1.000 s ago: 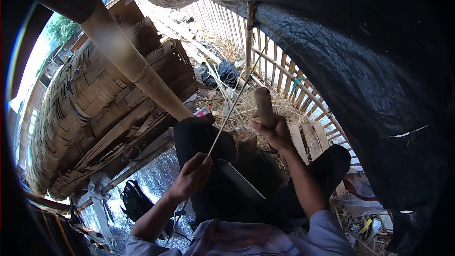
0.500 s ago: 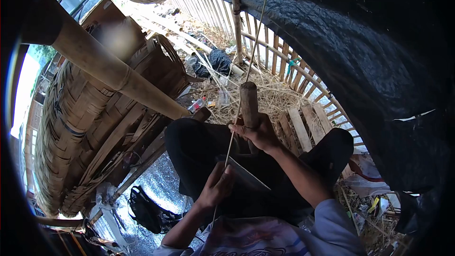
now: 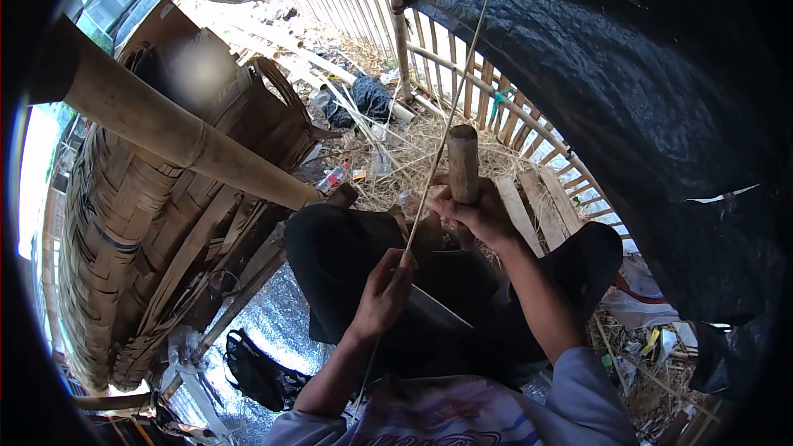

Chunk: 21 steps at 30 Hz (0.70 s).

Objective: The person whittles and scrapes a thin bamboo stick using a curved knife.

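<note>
Woven basket (image 3: 116, 231) and bamboo pole (image 3: 165, 132) left of the bamboo strip (image 3: 451, 116), straw (image 3: 405, 167) beyond! Hands apart: left hand (image 3: 384, 289) pinching the strip, right hand (image 3: 481, 216) clasping a wooden handle (image 3: 463, 157) beside it.

Woven basketwork (image 3: 116, 231) lines the left of my frame; a slatted fence (image 3: 486, 89) stands upper centre, dark sheeting (image 3: 661, 116) hanging upper right.

Left grip (image 3: 386, 291) pinched, forearm (image 3: 340, 370) angled forward; right grip (image 3: 477, 215) farther out, fingers curled; knees (image 3: 596, 252) bent, apart.
</note>
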Tool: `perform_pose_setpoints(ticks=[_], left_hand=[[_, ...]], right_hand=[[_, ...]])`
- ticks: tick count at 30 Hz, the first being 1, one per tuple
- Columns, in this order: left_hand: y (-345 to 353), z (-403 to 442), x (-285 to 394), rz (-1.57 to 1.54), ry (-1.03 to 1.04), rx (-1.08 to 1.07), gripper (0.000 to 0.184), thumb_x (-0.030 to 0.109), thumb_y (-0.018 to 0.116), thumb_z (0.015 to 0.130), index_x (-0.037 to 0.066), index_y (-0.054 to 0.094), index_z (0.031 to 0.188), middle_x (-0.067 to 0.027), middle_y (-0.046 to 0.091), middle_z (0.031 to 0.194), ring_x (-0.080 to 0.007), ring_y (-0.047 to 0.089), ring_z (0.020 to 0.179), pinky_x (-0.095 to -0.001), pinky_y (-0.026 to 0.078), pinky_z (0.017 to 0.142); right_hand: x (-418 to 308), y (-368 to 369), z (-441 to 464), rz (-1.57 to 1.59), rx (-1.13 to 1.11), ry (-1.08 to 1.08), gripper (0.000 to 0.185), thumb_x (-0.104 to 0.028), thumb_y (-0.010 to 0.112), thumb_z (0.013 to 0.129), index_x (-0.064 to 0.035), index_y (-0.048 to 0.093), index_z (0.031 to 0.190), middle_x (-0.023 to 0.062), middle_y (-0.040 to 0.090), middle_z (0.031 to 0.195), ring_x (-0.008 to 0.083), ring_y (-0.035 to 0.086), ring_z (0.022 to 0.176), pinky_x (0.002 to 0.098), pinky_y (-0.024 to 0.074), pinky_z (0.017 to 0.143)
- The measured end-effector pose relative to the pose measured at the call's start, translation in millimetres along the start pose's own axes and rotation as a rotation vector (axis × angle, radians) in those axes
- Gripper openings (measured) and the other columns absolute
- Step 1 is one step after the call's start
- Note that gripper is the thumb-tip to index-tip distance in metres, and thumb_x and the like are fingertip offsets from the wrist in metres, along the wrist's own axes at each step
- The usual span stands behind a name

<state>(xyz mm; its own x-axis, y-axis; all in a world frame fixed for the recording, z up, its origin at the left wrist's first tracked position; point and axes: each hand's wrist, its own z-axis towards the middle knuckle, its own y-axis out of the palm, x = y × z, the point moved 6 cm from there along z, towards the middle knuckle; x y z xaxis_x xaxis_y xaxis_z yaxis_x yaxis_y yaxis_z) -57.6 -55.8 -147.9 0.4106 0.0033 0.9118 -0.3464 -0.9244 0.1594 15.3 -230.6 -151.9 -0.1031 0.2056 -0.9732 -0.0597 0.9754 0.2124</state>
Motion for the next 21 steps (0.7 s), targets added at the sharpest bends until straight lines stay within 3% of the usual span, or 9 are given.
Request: perform_pose_setpoints(ticks=[2,5,8,13,21], left_hand=[[2,1,0,-0.007,-0.007,-0.006,0.021,0.028,0.042,0.100,0.008,0.049,0.095,0.0067,0.038,0.064,-0.0007,0.033,0.054,-0.0180,0.028,0.047],[3,4,-1,-0.013,-0.007,0.003,0.022,0.028,0.042,0.100,0.009,0.049,0.095,0.0070,0.037,0.063,-0.0008,0.033,0.054,-0.0182,0.027,0.047],[4,6,-3,0.002,-0.013,-0.005,0.022,0.028,0.042,0.100,0.008,0.049,0.094,0.0071,0.037,0.063,-0.0009,0.033,0.054,-0.0182,0.027,0.047],[5,7,-4,0.032,-0.016,-0.009,0.022,0.028,0.042,0.100,0.008,0.049,0.094,0.0070,0.037,0.063,-0.0007,0.032,0.054,-0.0181,0.027,0.047],[7,8,-8,0.108,0.006,0.002,0.022,0.027,0.042,0.100,0.007,0.050,0.093,0.0067,0.037,0.064,-0.0006,0.032,0.056,-0.0186,0.027,0.048]], right_hand=[[0,1,-1,-0.035,-0.051,-0.013,0.039,-0.017,0.074,0.079,0.0029,0.060,0.109,0.0004,0.061,0.067,0.0049,0.052,0.052,0.0210,0.0408,0.047],[-7,-8,-1,0.090,0.112,-0.065,0.040,-0.018,0.074,0.079,0.0027,0.059,0.110,0.0007,0.061,0.067,0.0055,0.052,0.052,0.0216,0.0416,0.048],[-2,-12,1,0.184,0.085,0.019,0.044,-0.019,0.074,0.079,0.0007,0.058,0.114,0.0009,0.061,0.067,0.0061,0.052,0.053,0.0222,0.0422,0.049],[0,-10,-1,-0.118,0.014,-0.040,0.019,-0.021,0.073,0.080,-0.0036,0.066,0.082,0.0011,0.061,0.064,0.0060,0.053,0.053,0.0218,0.0414,0.048],[-1,-21,-3,0.097,0.063,-0.028,0.017,-0.015,0.071,0.081,-0.0002,0.064,0.081,0.0042,0.061,0.066,0.0077,0.055,0.055,0.0226,0.0433,0.051]])
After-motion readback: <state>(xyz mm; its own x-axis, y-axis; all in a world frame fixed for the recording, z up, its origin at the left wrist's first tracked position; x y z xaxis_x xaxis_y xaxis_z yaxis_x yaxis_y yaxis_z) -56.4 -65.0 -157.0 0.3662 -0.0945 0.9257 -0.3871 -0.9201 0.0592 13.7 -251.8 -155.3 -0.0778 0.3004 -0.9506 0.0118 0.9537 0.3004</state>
